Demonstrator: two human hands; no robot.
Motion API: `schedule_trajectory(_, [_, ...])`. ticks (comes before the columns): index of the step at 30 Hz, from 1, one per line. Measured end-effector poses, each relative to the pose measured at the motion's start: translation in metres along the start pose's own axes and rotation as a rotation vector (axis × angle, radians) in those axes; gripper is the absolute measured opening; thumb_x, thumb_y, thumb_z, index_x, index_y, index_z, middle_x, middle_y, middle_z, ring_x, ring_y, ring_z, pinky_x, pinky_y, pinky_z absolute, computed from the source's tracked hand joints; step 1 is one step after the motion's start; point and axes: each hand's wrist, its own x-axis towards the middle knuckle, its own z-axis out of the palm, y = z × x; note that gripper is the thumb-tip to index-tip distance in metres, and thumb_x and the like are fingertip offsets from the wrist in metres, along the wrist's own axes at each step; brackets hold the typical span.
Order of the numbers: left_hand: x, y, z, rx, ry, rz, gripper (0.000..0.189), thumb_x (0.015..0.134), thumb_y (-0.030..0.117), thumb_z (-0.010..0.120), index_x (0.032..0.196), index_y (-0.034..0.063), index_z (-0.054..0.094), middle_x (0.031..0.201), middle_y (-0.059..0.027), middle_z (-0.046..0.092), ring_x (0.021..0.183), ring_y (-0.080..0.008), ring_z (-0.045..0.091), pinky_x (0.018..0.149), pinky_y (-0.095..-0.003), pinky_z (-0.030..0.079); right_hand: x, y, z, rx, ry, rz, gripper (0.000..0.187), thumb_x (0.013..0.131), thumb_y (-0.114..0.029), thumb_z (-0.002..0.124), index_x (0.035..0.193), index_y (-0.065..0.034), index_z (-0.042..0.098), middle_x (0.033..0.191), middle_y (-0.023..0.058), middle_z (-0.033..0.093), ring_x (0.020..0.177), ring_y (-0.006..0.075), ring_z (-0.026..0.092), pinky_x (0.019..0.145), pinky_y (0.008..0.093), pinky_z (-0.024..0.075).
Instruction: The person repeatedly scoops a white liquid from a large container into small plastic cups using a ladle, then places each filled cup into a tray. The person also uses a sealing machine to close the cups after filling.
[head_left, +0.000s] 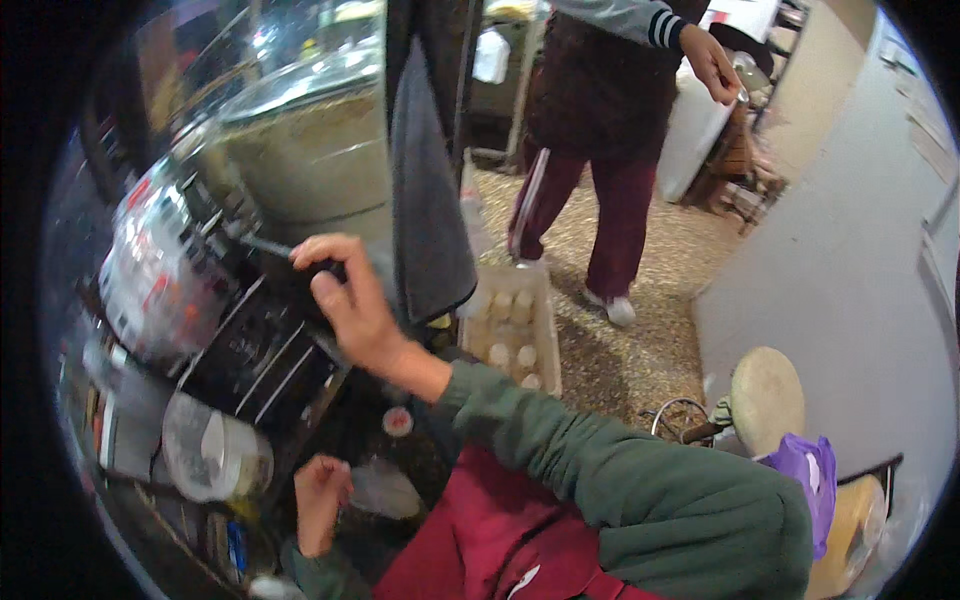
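Note:
My right hand (349, 304) reaches out over dark metal equipment. Its fingertips meet the end of a thin metal rod or handle (264, 244) that runs left toward a cluttered metal fitting; how firmly they grip it I cannot tell. Lower down, my left hand (322, 491) hangs with curled fingers close to a translucent plastic piece (385, 491); whether it holds anything is unclear. A clear plastic tub (217, 450) stands to its left. Above that lies a crinkled plastic bag (161, 277) with red marks. A grey towel (429, 187) hangs just right of my right hand.
Another person (600, 112) stands ahead on the speckled floor, one arm extended. A pale crate (555, 341) holding several round items sits on the floor between us. To the right are a round stool (766, 401), a purple package (814, 487) and a pale wall. A large metal vessel (322, 157) stands upper left.

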Motion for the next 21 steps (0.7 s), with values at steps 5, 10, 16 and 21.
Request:
schedule_trajectory(5, [0.014,-0.069,0.010,-0.612,0.131,-0.207,0.013,0.102,0.023,0.072,0.093,0.0155,0.065,0.075,0.0053,0.053,0.067,-0.0089,0.051,0.060,-0.0302,0.042,0.051,0.006,0.034,-0.164,0.078,-0.132,0.009,0.109,-0.007,0.052,0.114,-0.0018,0.047,0.098,0.0174,0.053,0.085,0.0338,0.055,0.082,0.0403,0.0480])
schedule_trajectory(10, [0.027,-0.082,-0.001,-0.961,0.149,-0.238,0.008,0.100,0.024,0.074,0.100,0.0188,0.069,0.081,0.0069,0.056,0.077,-0.0072,0.053,0.072,-0.0298,0.042,0.223,0.064,0.106,-0.251,0.044,-0.262,0.014,0.106,-0.010,0.055,0.115,-0.0015,0.048,0.099,0.0307,0.065,0.095,0.0553,0.062,0.080,0.0584,0.0487])
schedule_trajectory(16, [0.013,-0.065,0.001,-1.125,0.193,-0.231,0.018,0.097,0.031,0.074,0.106,0.0151,0.070,0.083,0.0072,0.058,0.068,-0.0072,0.044,0.062,-0.0268,0.034,0.240,0.161,0.108,-0.098,-0.198,0.201,0.015,0.108,-0.017,0.055,0.102,-0.0033,0.057,0.086,0.0177,0.070,0.080,0.0340,0.066,0.069,0.0461,0.0500])
schedule_trajectory(21, [0.008,-0.046,0.006,-1.281,0.222,-0.189,0.025,0.102,0.035,0.068,0.103,0.0105,0.067,0.069,0.0060,0.042,0.058,-0.0102,0.036,0.058,-0.0291,0.032,-0.026,0.094,0.039,-0.150,0.021,0.419,0.039,0.114,-0.025,0.049,0.082,-0.0060,0.061,0.069,0.0032,0.060,0.057,0.0092,0.052,0.053,0.0269,0.0402])
